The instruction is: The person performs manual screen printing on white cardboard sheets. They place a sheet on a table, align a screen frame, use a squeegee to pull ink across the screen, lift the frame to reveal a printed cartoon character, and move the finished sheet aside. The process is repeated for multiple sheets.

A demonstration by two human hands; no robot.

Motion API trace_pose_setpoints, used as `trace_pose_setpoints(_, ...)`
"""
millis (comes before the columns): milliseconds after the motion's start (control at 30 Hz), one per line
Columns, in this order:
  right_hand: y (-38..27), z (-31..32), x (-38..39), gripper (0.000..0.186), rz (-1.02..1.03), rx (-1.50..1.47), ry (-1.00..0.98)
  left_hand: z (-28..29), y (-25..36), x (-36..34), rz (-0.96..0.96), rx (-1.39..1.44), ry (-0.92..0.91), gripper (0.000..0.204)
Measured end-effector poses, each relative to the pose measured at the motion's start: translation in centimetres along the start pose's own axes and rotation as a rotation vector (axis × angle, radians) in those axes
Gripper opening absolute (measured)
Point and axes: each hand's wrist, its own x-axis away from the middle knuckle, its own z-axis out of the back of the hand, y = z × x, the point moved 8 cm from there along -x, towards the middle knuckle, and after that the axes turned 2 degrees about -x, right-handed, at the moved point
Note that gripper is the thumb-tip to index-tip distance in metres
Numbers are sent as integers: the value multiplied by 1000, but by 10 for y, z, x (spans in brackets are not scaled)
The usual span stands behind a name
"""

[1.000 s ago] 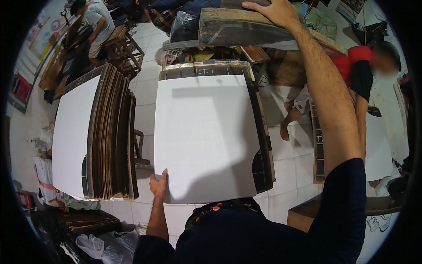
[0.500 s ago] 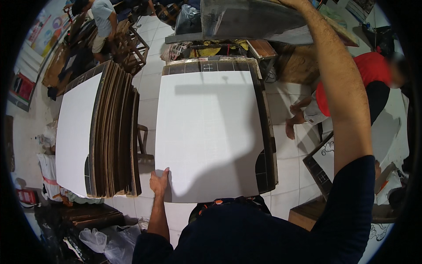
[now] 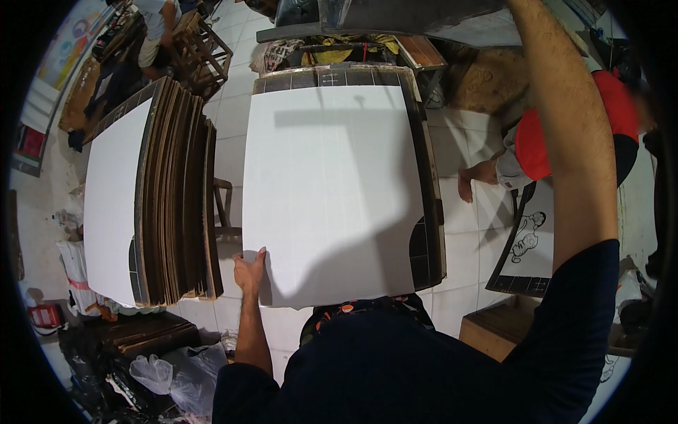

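White sheet (image 3: 326, 191) w/ board stack (image 3: 173, 201) nr L, co-worker (image 3: 531, 145) on R.

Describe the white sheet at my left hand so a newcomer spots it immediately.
Mid-picture, right of the big stack of boards, is a dark-bordered board. The large white sheet lies on it, the left hand at its lower left edge. Unlike the sheet topping the stack, it has broad shadows across it; unlike the far-right sheet, which bears a black line drawing, it shows none.
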Motion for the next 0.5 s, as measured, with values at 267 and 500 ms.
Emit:
trace_pose_setpoints(267, -6, -2, 36, 87, -39, 46, -118, -28, -7, -22, -6, -135, -105, 92)
trace_pose_setpoints(500, -6, -27, 177, 73, 28, 50, -17, 62, 327, 93, -733, 938, -336, 74)
